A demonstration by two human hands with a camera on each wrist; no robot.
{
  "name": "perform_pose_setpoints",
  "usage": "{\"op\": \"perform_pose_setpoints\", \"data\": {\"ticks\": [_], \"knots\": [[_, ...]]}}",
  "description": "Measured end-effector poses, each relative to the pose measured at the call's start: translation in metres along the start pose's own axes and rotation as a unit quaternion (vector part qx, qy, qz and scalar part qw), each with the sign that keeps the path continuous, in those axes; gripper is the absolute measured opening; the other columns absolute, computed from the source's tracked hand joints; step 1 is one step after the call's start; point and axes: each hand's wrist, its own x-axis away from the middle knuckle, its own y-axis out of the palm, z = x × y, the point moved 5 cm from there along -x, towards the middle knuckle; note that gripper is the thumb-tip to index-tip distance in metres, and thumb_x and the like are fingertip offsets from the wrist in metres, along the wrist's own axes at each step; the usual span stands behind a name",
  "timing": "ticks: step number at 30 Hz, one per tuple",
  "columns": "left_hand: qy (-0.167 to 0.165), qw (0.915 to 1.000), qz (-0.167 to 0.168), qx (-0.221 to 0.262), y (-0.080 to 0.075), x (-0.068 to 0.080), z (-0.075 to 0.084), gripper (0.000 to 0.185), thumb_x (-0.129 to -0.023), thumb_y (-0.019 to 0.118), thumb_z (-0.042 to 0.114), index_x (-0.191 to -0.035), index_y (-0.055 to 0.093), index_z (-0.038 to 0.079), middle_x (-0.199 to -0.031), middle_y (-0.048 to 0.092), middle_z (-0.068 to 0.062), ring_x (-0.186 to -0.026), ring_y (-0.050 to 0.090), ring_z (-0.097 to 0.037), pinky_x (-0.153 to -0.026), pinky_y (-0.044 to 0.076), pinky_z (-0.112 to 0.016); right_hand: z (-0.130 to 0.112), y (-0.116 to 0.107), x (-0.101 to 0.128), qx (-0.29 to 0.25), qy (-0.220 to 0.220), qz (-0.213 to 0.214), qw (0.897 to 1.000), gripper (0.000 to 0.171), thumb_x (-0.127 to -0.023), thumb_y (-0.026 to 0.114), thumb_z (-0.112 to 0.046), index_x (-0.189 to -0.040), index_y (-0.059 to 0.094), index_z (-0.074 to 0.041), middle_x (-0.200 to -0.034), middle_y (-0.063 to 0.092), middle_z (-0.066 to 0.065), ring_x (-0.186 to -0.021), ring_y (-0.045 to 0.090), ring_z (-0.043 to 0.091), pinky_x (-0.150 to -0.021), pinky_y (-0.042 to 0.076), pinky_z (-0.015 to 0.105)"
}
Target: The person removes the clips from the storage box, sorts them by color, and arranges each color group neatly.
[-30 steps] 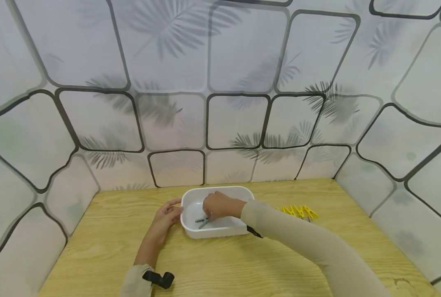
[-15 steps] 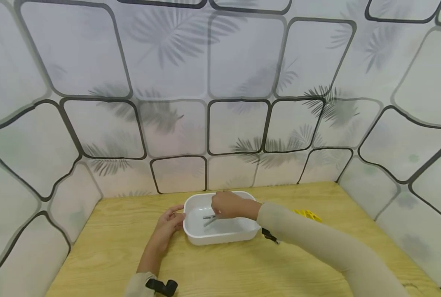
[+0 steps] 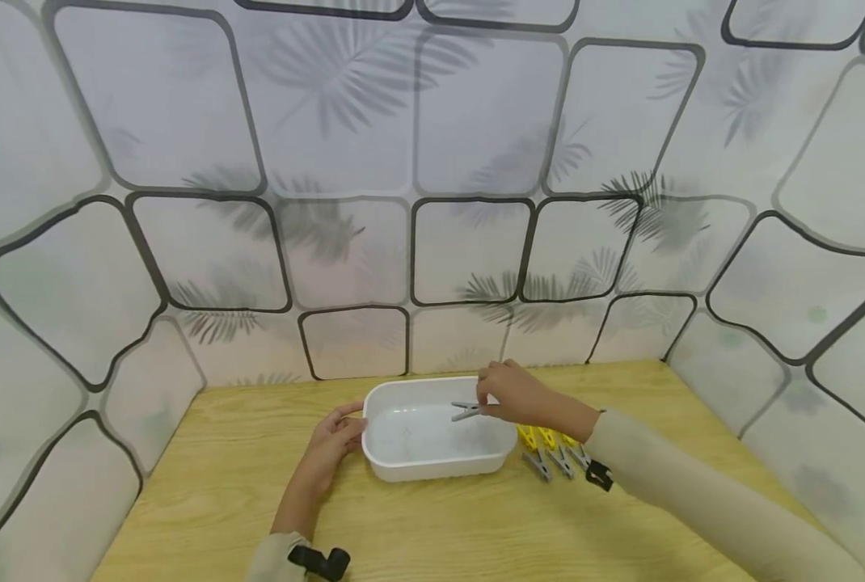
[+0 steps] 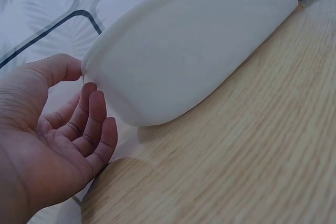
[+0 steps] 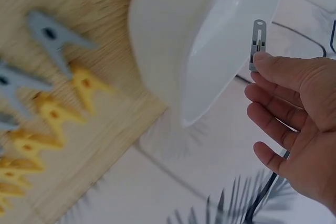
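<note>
A grey clothespin [image 5: 258,45] is pinched between the thumb and fingers of my right hand [image 3: 512,394], its two handle ends pointing left. This hand is raised at the right part of the white plastic basin [image 3: 440,466], and the clothespin overlaps the inside of the basin in the head view. At the basin's left end, my left hand [image 3: 332,443] holds the rim with thumb and fingertips [image 4: 90,88], the other fingers loosely curled below the edge. The basin's visible floor has no clothespins on it.
Right of the basin, several grey clothespins [image 3: 537,466] lie in a row on the wooden table [image 3: 418,533], with a row of yellow clothespins [image 5: 55,113] behind them, partly hidden by the right arm. A patterned cloth wall [image 3: 352,250] encloses the table's back and sides.
My right hand has lifted from the basin's floor and moved right with the grey clothespin. The row of clothespins on the table shows more now. The left hand stays at the rim.
</note>
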Motion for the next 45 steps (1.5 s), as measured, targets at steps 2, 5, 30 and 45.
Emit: {"op": "perform_pose_setpoints", "data": {"ticks": [2,5,30,45], "knots": [[0.001,1.0,0.0,0.002,0.0,0.0,0.0,0.046,-0.098,0.063,0.008,-0.142,0.051,-0.003,-0.093,0.063,0.0,-0.081,0.064,-0.009,-0.075,0.054,-0.02,0.009,-0.003,0.013,0.005,0.01,0.021,1.0,0.014,-0.086,0.083,-0.019,-0.077,0.071,-0.018,-0.086,0.065,-0.003,-0.084,0.057,0.019,-0.077,0.046,0.04],[0.004,1.0,-0.001,-0.002,-0.003,0.001,0.002,0.047,-0.099,0.062,0.009,-0.143,0.05,-0.002,-0.092,0.062,0.002,-0.081,0.064,-0.008,-0.076,0.055,-0.02,0.024,-0.006,0.03,0.01,0.031,0.045,0.998,0.016,-0.084,0.083,-0.017,-0.077,0.069,-0.018,-0.086,0.064,-0.002,-0.082,0.056,0.019,-0.076,0.045,0.041],[-0.011,0.9999,-0.002,0.013,-0.006,0.001,-0.004,0.048,-0.1,0.062,0.011,-0.144,0.048,-0.002,-0.094,0.064,0.002,-0.08,0.062,-0.007,-0.074,0.053,-0.02,0.111,0.009,0.18,0.009,0.252,0.097,0.963,0.017,-0.083,0.084,-0.018,-0.075,0.07,-0.013,-0.08,0.063,0.004,-0.076,0.057,0.025,-0.078,0.045,0.064],[-0.014,0.9997,-0.02,-0.001,0.0,-0.005,0.001,0.05,-0.102,0.062,0.014,-0.147,0.046,0.0,-0.094,0.065,0.004,-0.081,0.063,-0.007,-0.076,0.054,-0.019,0.116,0.024,0.237,-0.003,0.329,0.077,0.941,0.014,-0.084,0.082,-0.017,-0.076,0.072,-0.009,-0.078,0.064,0.005,-0.072,0.057,0.025,-0.071,0.042,0.062]]}}
